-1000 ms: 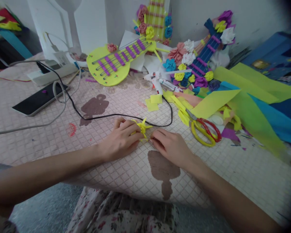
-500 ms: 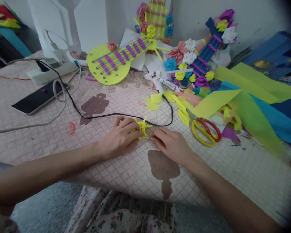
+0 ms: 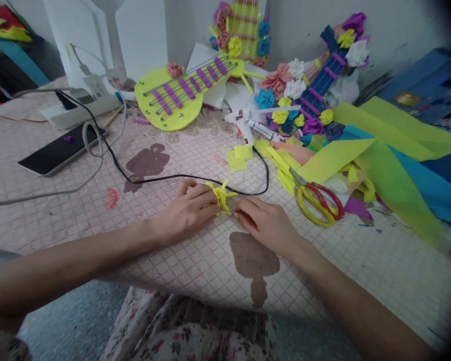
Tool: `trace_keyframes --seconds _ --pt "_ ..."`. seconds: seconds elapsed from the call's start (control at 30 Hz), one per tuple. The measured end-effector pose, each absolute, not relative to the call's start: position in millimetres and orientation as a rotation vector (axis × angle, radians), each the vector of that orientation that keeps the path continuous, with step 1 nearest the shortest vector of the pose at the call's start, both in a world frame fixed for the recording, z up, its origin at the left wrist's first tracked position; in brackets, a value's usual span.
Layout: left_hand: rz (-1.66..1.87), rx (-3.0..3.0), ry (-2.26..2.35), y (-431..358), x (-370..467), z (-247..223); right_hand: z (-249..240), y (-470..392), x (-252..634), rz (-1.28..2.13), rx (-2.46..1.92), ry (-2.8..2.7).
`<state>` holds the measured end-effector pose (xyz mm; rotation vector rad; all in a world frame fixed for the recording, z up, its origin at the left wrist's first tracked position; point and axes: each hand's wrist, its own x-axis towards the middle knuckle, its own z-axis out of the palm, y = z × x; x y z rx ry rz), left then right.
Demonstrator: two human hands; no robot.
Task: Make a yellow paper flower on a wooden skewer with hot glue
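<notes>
My left hand (image 3: 186, 210) and my right hand (image 3: 265, 223) meet over a small yellow paper flower (image 3: 221, 195) on the pink quilted table cover (image 3: 180, 260). The left fingers pinch the folded flower from the left. The right fingertips grip its lower right end, a thin yellow strip. Both hands rest on the cover. Part of the flower is hidden under the fingers.
Yellow-and-red scissors (image 3: 317, 200) lie just right of my hands. A black cable (image 3: 154, 179) runs behind them to a white glue gun (image 3: 244, 125). Paper guitars (image 3: 180, 95), paper flowers (image 3: 285, 85), coloured sheets (image 3: 391, 150), a phone (image 3: 60, 150) and a power strip (image 3: 78, 108) lie farther back.
Both hands stay at the flower with only slight finger shifts. The camera view has drifted a little; nothing else has moved.
</notes>
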<state>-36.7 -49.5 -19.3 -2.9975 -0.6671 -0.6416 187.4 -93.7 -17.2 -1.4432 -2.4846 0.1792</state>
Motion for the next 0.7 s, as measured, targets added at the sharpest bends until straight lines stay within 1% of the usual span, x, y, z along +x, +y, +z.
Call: trace_keyframes --seconds 0.3,0.5,0.7 --pt "-0.598 -2.985 -0.627 -49.7 -39.0 -21.1 -16.4 -94.2 186.5 0.177 -1.437 -2.479" --pt "-0.647 -2.943 -0.692 -51.5 -36.5 -18.8 -16.9 -93.7 187.0 0.175 -1.439 -2.484" --pt "-0.558 -2.934 -0.706 -52.3 -36.1 -17.2 -17.0 -93.3 186.6 0.184 -1.447 -2.483"
